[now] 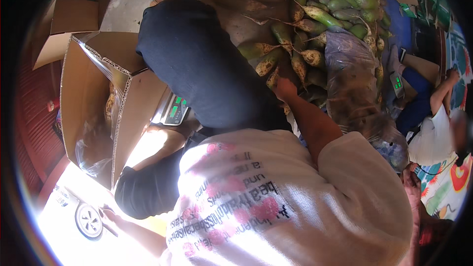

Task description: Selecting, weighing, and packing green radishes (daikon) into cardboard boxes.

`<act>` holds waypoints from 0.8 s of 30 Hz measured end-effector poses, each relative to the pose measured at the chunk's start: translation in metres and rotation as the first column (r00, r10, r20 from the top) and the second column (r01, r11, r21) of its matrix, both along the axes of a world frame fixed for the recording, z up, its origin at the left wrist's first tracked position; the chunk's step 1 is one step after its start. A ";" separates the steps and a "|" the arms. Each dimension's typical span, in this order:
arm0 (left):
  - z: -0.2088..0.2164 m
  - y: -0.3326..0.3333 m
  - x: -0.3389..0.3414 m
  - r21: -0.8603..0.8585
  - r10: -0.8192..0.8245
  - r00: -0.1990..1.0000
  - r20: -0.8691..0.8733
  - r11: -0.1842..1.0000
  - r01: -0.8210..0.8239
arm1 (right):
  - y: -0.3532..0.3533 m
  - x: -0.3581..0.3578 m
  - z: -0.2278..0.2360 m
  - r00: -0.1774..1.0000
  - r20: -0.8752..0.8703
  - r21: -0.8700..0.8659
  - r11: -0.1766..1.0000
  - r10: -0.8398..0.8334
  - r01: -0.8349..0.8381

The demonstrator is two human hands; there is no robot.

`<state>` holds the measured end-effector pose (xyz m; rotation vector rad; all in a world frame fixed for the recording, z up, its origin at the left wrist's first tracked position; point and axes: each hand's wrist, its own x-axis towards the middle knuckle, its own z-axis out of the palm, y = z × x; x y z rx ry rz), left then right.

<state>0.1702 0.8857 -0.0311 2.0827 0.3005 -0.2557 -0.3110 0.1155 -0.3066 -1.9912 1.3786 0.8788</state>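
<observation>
Digital scales (pixel 172 118): two, right of open carton (pixel 139 106)
Right hand (pixel 286 89): fingers at one green radish (pixel 272 77), right of carton
Left hand (pixel 111 218): below carton
Finger opening, hold: I can't tell

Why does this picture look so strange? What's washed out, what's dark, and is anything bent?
Head view: glare whites out the lower left, around the left hand; bright streaks cross the shirt; the trousers are dark; the vegetables, by the right hand, sit in softer light; the carton's left edge bows, and black rims the picture.
</observation>
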 end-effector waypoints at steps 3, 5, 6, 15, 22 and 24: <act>0.001 0.011 0.010 0.012 0.036 0.999 0.021 0.999 -0.036 | -0.012 0.031 -0.001 0.967 0.251 -0.254 0.967 0.037 0.029; 0.002 0.007 0.018 0.018 0.054 0.998 0.035 0.998 -0.054 | -0.041 0.051 -0.009 0.940 0.330 -0.410 0.911 0.092 0.054; 0.003 0.006 0.019 0.023 0.066 0.997 0.046 0.997 -0.067 | -0.059 0.063 -0.018 0.903 0.401 -0.548 0.830 0.156 0.100; -0.001 -0.052 -0.040 0.053 0.187 0.970 0.154 0.979 -0.197 | -0.149 0.136 -0.051 0.957 -0.060 -0.406 0.883 -0.284 0.237; 0.004 -0.099 -0.044 0.038 0.220 0.945 0.244 0.971 -0.236 | -0.161 0.138 -0.064 0.992 -0.055 -0.401 0.913 -0.110 0.079; 0.006 -0.102 -0.044 0.032 0.229 0.939 0.258 0.969 -0.245 | -0.165 0.148 -0.057 0.996 0.051 -0.399 0.913 -0.070 0.085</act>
